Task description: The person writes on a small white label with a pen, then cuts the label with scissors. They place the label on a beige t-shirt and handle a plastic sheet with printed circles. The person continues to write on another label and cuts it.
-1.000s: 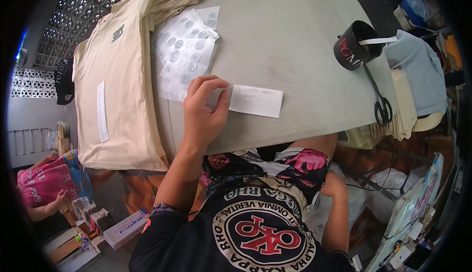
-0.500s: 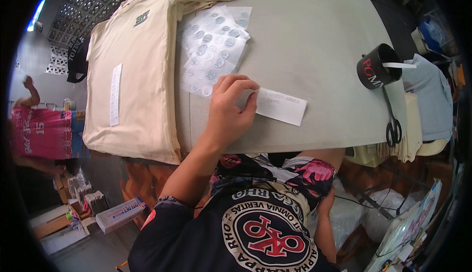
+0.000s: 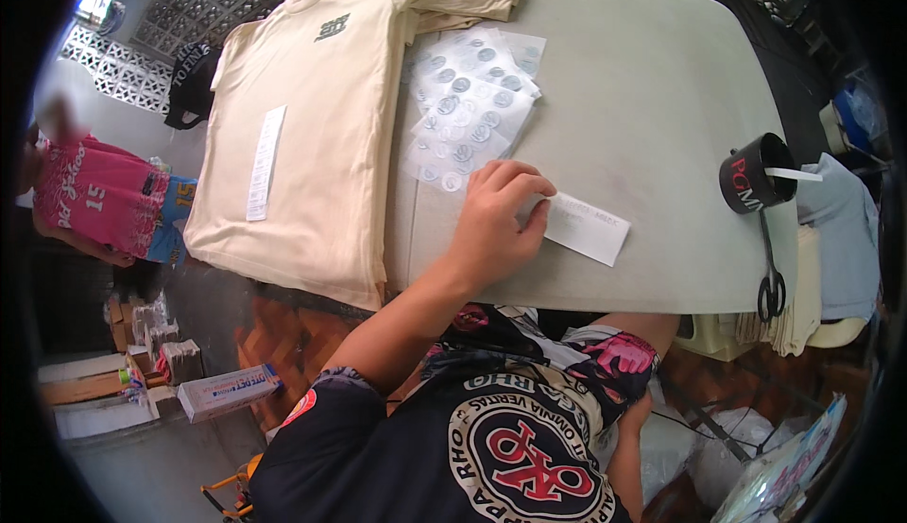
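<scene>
My left hand pinches the left end of a white paper slip that lies flat on the pale table. Faint handwriting runs along the slip. Just beyond that hand, several overlapping translucent sheets carry rows of round grey prints. Left of them lies a cream T-shirt, spread flat, with a small dark green print and a narrow white paper strip on it. My right hand is low beside my thigh, off the table; its fingers are hidden.
A black mug with a white stick in it stands at the table's right side. Black-handled scissors lie near the edge below it. Folded cloths sit beyond that edge. At far left stands a person in a pink shirt.
The whole view has shifted, so the table's things appear farther right and lower. My left hand stays on the slip. The person at far left has lowered a raised arm.
</scene>
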{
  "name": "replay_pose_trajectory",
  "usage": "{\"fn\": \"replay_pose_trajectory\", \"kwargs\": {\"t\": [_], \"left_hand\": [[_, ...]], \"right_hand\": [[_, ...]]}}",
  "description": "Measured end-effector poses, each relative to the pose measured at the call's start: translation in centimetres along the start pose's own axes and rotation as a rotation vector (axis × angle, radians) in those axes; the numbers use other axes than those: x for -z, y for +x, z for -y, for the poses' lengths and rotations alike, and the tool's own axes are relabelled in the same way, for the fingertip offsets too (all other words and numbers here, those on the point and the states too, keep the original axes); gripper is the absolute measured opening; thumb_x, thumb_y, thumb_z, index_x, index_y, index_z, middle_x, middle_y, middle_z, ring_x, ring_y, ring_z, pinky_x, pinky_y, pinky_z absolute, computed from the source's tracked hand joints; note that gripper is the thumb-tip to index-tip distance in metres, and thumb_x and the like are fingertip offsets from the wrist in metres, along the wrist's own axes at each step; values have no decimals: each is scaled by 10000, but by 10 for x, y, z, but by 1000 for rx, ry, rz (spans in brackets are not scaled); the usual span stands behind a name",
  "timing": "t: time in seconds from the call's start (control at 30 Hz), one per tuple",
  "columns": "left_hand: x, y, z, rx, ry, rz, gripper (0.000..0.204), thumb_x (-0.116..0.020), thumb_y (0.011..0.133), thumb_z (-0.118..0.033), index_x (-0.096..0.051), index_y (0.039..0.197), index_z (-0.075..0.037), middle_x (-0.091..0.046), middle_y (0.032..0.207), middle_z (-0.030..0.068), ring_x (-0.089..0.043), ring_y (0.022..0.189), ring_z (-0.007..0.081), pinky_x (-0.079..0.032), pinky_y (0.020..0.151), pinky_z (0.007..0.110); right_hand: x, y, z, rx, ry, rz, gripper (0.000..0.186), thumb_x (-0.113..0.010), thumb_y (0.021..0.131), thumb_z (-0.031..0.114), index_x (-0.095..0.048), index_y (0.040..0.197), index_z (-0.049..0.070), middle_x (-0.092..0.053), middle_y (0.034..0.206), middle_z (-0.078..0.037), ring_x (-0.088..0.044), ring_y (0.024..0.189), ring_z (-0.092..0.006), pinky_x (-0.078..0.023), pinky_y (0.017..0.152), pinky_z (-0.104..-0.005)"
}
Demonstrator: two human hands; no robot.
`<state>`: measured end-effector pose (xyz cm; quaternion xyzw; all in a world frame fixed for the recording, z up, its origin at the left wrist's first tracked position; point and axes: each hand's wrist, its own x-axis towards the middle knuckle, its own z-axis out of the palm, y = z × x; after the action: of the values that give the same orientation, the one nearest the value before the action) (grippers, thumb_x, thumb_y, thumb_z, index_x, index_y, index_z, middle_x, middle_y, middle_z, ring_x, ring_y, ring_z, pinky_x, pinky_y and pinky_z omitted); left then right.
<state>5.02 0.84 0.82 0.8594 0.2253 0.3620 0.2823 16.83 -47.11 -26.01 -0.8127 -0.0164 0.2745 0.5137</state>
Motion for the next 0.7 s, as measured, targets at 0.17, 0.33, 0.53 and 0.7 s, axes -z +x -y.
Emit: {"fn": "replay_pose_trajectory", "kwargs": {"t": [0.17,0.33,0.53,0.7], "left_hand": [[-3,-1,1,0,8,-14,187,-696,749,38,-668,904,-63,-649,963,96,-605,957,297,-452,881,414],[-2,-3,-2,28,-9,-22,197,-692,755,14,-662,925,-80,-638,978,82,-588,998,290,-430,908,404],[-2,-2,-4,18,-2,-6,205,-702,761,-10,-670,950,-82,-650,1017,78,-581,1042,286,-421,936,418],[-1,-3,-11,-78,34,116,389,-779,766,-134,-683,1141,-102,-668,1128,66,-546,1183,275,-317,1094,501]], "right_hand": [[10,7,16,111,-310,166,289,-659,810,33,-672,1086,-51,-739,1017,-140,-685,913,-195,-528,822,-336],[4,2,45,49,-111,243,409,-758,773,57,-661,1158,-39,-722,1104,-105,-664,974,-183,-510,890,-343],[13,1,81,184,-570,354,612,-848,684,150,-618,1223,-25,-723,1096,-161,-696,1010,-261,-511,904,-350],[37,27,138,-138,-947,663,637,-872,639,174,-637,1202,-7,-712,1114,-208,-690,1040,-310,-515,913,-400]]}}
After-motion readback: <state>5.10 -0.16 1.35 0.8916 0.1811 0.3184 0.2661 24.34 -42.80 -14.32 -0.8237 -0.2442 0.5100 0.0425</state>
